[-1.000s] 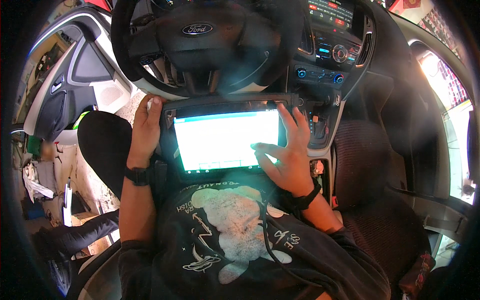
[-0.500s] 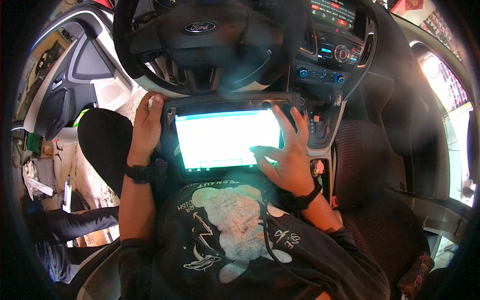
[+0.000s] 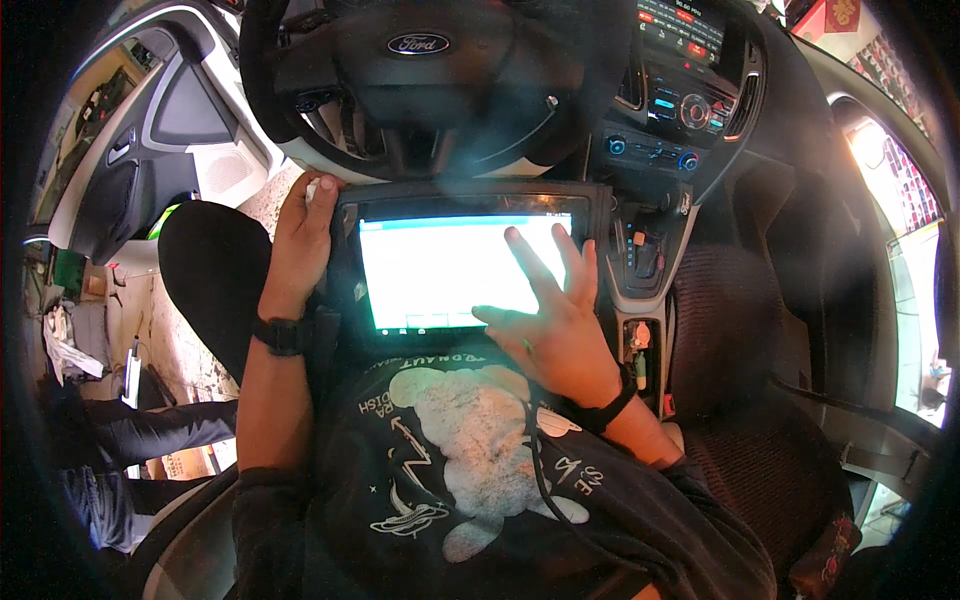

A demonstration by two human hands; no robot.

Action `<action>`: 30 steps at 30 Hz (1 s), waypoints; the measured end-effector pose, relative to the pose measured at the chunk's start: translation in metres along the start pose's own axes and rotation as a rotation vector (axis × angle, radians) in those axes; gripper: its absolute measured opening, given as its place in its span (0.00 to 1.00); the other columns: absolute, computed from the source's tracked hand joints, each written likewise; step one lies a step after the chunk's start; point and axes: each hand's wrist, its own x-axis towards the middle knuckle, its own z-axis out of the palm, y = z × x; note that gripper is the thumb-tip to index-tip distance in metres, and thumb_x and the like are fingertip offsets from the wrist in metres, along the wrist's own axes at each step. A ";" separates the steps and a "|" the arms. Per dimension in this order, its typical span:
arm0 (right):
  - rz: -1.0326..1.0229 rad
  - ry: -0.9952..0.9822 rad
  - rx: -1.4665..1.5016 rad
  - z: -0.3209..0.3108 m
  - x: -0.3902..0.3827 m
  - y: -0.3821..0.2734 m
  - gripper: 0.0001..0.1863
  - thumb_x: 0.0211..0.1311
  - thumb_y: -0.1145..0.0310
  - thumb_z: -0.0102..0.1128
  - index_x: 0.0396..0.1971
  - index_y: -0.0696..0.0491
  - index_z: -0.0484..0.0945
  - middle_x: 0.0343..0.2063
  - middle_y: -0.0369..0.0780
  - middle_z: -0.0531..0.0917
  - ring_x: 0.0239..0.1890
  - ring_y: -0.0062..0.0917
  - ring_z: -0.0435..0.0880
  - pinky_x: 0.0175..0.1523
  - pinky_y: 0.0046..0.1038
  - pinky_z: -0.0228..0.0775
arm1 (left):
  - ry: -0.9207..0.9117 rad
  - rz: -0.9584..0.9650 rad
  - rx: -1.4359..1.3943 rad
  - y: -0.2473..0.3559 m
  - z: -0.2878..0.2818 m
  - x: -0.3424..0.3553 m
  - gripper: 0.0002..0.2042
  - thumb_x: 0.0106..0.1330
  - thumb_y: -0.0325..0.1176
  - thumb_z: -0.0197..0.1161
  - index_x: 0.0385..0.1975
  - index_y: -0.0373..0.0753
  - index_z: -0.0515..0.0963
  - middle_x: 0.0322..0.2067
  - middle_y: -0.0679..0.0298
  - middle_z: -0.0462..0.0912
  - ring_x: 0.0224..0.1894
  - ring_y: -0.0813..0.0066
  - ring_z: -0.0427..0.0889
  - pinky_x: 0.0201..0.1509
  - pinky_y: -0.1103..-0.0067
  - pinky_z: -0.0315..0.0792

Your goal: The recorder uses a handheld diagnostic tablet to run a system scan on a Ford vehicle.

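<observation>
A black-cased tablet (image 3: 465, 192) rests in front of my torso, below the steering wheel, its screen glowing mostly white and too bright to read. My left hand (image 3: 303, 245) is closed on its left edge, thumb near the upper left corner. A small white bit (image 3: 313, 188) shows by that thumb; what it is I cannot make out. Over the right half of the screen is my right hand (image 3: 562, 335), fingers spread and holding nothing. Its outstretched index finger reaches low over the screen; whether it touches the glass I cannot tell.
The steering wheel (image 3: 420, 90) is just beyond the tablet. On the right are the centre console (image 3: 690, 110), gear selector (image 3: 640, 245) and passenger seat (image 3: 725, 340). An open car door (image 3: 190, 120) stands on the left, and another person's trouser leg (image 3: 170, 435) shows at lower left.
My right hand has shifted left and slightly down across the screen, fingers still spread. My left hand keeps its grip on the tablet. The whole view has shifted slightly.
</observation>
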 end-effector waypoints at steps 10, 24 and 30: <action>0.165 0.205 -0.109 -0.006 0.000 0.010 0.08 0.60 0.63 0.71 0.39 0.36 0.91 0.76 0.43 0.59 0.78 0.51 0.46 0.77 0.63 0.33 | 0.010 -0.017 0.029 0.011 0.003 -0.004 0.23 0.80 0.52 0.50 0.51 0.33 0.76 0.40 0.65 0.83 0.42 0.79 0.79 0.51 0.83 0.73; 0.198 0.314 0.067 0.005 -0.004 0.030 0.11 0.63 0.60 0.69 0.45 0.39 0.90 0.77 0.48 0.56 0.78 0.50 0.48 0.77 0.54 0.41 | -0.280 -0.081 0.209 0.046 -0.010 -0.037 0.46 0.56 0.32 0.68 0.73 0.38 0.47 0.62 0.51 0.69 0.65 0.60 0.68 0.72 0.69 0.60; 0.205 0.334 0.059 0.005 -0.005 0.031 0.05 0.59 0.63 0.70 0.35 0.42 0.90 0.76 0.48 0.59 0.78 0.50 0.51 0.77 0.54 0.42 | -0.280 -0.080 0.185 0.040 -0.008 -0.036 0.47 0.56 0.30 0.68 0.74 0.39 0.47 0.63 0.51 0.69 0.66 0.60 0.68 0.73 0.67 0.59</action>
